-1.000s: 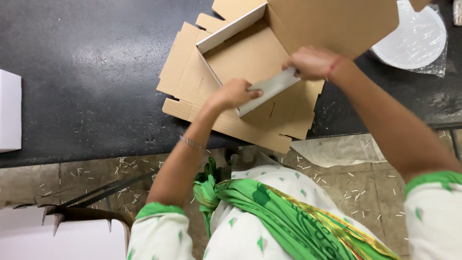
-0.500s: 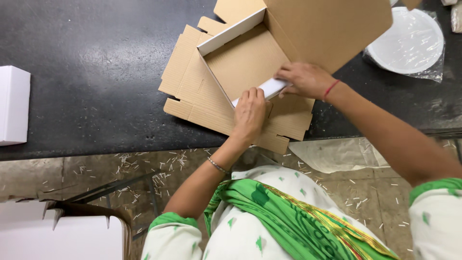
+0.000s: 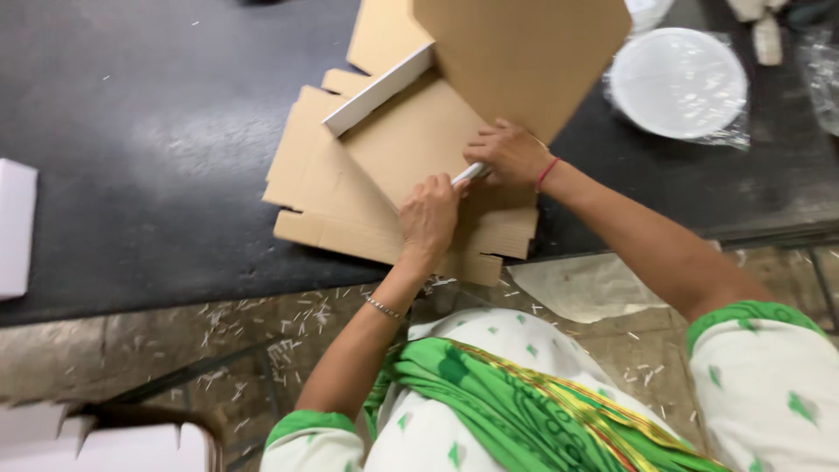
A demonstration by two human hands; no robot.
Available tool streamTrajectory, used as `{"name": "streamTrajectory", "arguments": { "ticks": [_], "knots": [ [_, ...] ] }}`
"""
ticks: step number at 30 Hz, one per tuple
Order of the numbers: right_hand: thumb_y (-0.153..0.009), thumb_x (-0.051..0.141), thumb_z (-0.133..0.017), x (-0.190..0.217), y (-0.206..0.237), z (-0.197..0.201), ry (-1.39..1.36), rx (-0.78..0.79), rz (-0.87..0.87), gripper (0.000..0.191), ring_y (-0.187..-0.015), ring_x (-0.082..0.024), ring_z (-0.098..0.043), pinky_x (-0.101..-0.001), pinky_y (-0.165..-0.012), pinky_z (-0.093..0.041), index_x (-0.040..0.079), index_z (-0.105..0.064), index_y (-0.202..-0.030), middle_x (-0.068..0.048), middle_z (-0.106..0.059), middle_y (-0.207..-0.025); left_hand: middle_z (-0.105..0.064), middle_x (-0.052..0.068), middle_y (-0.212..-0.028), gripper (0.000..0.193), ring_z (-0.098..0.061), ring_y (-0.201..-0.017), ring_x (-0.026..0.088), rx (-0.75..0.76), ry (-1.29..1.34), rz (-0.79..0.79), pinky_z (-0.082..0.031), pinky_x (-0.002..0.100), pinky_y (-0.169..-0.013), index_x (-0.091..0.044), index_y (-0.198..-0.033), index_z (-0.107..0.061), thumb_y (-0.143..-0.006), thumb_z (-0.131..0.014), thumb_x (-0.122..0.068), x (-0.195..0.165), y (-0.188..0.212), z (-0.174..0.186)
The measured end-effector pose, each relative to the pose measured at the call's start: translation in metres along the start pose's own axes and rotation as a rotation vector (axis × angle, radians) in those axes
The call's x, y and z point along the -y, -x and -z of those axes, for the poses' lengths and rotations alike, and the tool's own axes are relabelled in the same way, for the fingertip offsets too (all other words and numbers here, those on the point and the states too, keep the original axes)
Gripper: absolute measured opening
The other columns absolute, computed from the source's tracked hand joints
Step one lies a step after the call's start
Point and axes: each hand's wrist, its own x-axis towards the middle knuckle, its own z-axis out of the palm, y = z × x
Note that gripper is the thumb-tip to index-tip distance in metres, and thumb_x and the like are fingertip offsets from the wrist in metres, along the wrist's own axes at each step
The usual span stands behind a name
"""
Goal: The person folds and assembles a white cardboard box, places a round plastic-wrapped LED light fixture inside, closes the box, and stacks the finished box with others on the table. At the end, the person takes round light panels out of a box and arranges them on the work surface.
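Item one: our left hand [image 3: 430, 214], fingers curled together and pressed down on a white flap [image 3: 468, 174] at the near edge of a cardboard box [image 3: 419, 140]. Only a short bit of the flap shows between our two hands.

Item two: our right hand [image 3: 509, 154], fingers bent and closed on the far end of the same white flap, resting against the box floor. A red thread band [image 3: 547, 173] circles that wrist; a thin metal bracelet [image 3: 384, 308] circles the left.

Item three: the cardboard box, brown, partly folded, lying near the front edge of the dark surface [image 3: 157, 140]. Its lid [image 3: 524, 52] stands up and tilts toward us, just above our right hand. A white side wall [image 3: 380, 89] runs along the left of the box floor.

Item four: a stack of flat brown cardboard sheets [image 3: 323, 188] under the box, touching it, its corners sticking out to the left and front.

Item five: a round white plate in clear plastic wrap [image 3: 678, 83], on the surface to the right, apart from the box.

Item six: a white box [image 3: 16, 227] at the left edge of the surface, well apart from our hands.

Item seven: another white box [image 3: 105, 446] at lower left, below the surface.

Item eight: the floor [image 3: 175, 350] beneath, scattered with small pale scraps.
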Motion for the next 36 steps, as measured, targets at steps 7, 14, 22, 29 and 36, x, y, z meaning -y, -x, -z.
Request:
{"name": "streamTrajectory", "arguments": {
  "ticks": [7,14,22,29,36],
  "knots": [
    [-0.094,0.024,-0.079,-0.053,0.105,0.016,-0.112,-0.458,-0.527,0.061,-0.142,-0.033,-0.051,-0.0452,-0.122,-0.039,0.006,-0.055,-0.147,-0.013,-0.056,-0.148,-0.070,0.019,-0.110,0.081,-0.064,-0.107,0.036,0.221,0.313,-0.233,-0.047,0.049,-0.095,0.002,-0.135,-0.055,-0.078,-0.076,-0.051,-0.009,0.001,0.039],
    [-0.109,0.020,-0.065,-0.119,0.187,0.008,0.429,-0.356,-0.616,0.039,-0.128,-0.038,-0.060,-0.0466,-0.115,-0.046,-0.007,-0.058,-0.137,-0.024,-0.063,-0.135,-0.072,0.006,-0.120,0.021,-0.065,-0.114,0.031,0.251,0.329,-0.246,-0.047,0.048,-0.090,-0.012,-0.108,-0.073,-0.089,-0.065,-0.011,0.023,0.010,0.044],
    [-0.112,0.004,-0.055,-0.168,0.206,0.083,-0.507,-0.963,-0.765,0.013,-0.098,-0.023,-0.070,-0.0369,-0.090,-0.056,-0.003,-0.066,-0.111,-0.011,-0.072,-0.108,-0.071,0.009,-0.117,0.025,-0.066,-0.108,0.033,0.224,0.345,-0.209,-0.050,0.045,-0.087,-0.010,-0.112,-0.070,-0.089,-0.069,-0.019,-0.011,0.016,0.053],
    [-0.103,0.014,-0.059,-0.082,0.083,0.041,-1.606,-0.836,-1.040,0.020,-0.081,-0.015,-0.072,-0.0307,-0.074,-0.064,-0.003,-0.068,-0.105,-0.006,-0.069,-0.088,-0.071,0.012,-0.107,0.028,-0.068,-0.096,0.034,0.102,0.325,-0.047,-0.052,0.048,-0.079,-0.009,-0.113,-0.068,-0.094,-0.072,-0.029,0.020,0.005,0.105],
    [-0.107,0.017,-0.065,-0.047,-0.035,-0.003,-1.264,-0.475,-0.886,0.020,-0.077,-0.009,-0.058,-0.0270,-0.068,-0.048,0.000,-0.074,-0.113,-0.004,-0.068,-0.094,-0.076,0.011,-0.108,0.022,-0.073,-0.096,0.032,-0.046,0.390,0.166,-0.057,0.044,-0.082,-0.012,-0.116,-0.070,-0.097,-0.073,-0.023,0.079,0.000,0.141]
  ]
}}
